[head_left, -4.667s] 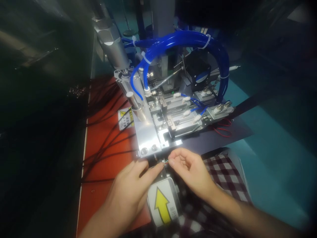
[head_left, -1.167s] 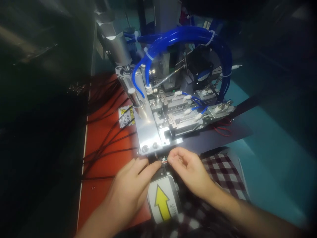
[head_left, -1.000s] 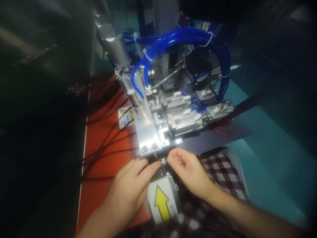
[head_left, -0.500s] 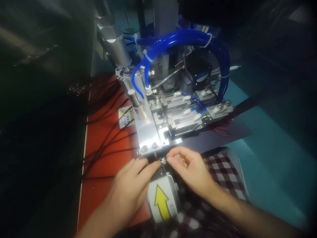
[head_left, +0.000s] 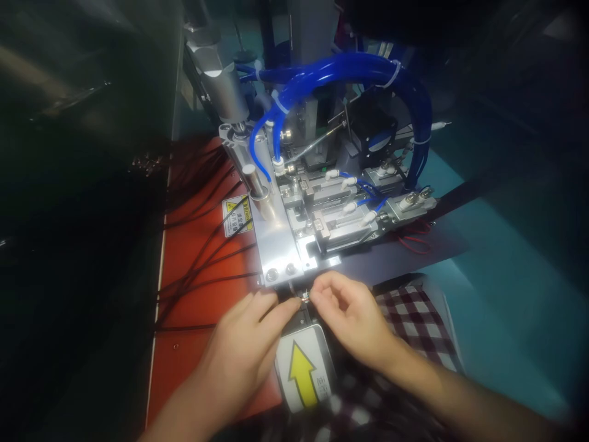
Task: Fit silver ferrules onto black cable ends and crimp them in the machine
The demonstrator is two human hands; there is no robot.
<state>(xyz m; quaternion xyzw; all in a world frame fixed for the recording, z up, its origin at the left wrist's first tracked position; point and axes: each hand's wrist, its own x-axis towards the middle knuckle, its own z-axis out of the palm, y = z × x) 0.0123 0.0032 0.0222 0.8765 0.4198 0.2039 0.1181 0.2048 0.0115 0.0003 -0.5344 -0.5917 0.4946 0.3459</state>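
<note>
My left hand [head_left: 243,350] rests on the orange mat, its fingers pressed together around a thin black cable whose end [head_left: 301,300] has tiny coloured wires. My right hand [head_left: 352,316] pinches those wire tips from the right. Both hands meet just below the front edge of the silver machine plate [head_left: 278,248]. A label with a yellow arrow [head_left: 301,374] lies directly beneath the hands.
The metal fixture carries pneumatic cylinders [head_left: 405,205] and looped blue air hoses [head_left: 350,70]. Several black cables [head_left: 202,270] cross the orange mat [head_left: 193,319] on the left. A checked cloth [head_left: 414,322] lies at right on the teal bench [head_left: 497,307]. A warning sticker [head_left: 236,216] sits by the plate.
Both hands have stayed in place, pinching the wire end; the right fingers have shifted very slightly toward the plate edge. The view has drifted a little.
</note>
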